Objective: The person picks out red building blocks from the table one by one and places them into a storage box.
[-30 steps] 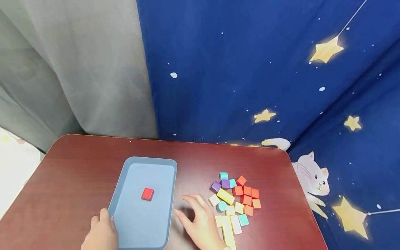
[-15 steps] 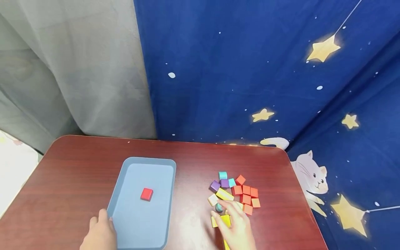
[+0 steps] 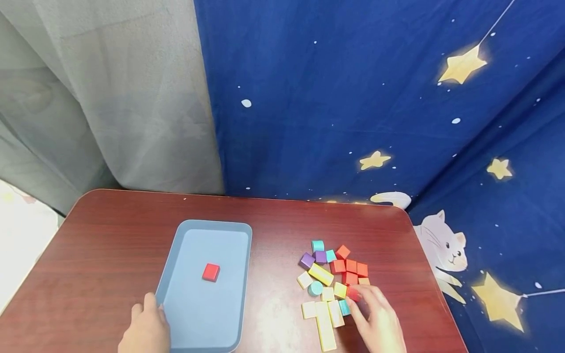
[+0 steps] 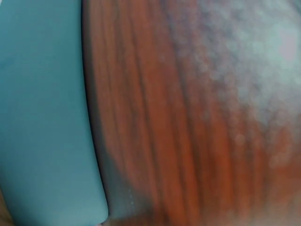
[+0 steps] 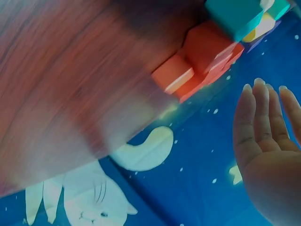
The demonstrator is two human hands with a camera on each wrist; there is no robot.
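In the head view, a blue-grey tray (image 3: 248, 255) lies on the table with one red block (image 3: 211, 272) inside it. My left hand (image 3: 147, 326) holds the tray's left rim near the front. In the left wrist view the tray (image 4: 44, 108) fills the left side; almost none of that hand shows. My right hand (image 3: 378, 318) is at the right front of a group of coloured blocks. Its thumb and index finger stand apart beside a red block (image 3: 352, 293) and a teal block (image 3: 345, 307). In the right wrist view the fingers of this hand (image 5: 270, 150) look straight.
The group also has purple blocks (image 3: 307, 261), a yellow cylinder (image 3: 321, 274), a teal cylinder (image 3: 315, 288), a long pale yellow block (image 3: 325, 327) and several red blocks. A brown table (image 3: 119, 235) lies beneath. Behind hang a grey curtain (image 3: 145, 122) and a blue starry curtain (image 3: 287, 108).
My right hand has moved rightward from beside the tray, over the blocks, to their right front side. My left hand has stayed at the tray's rim.
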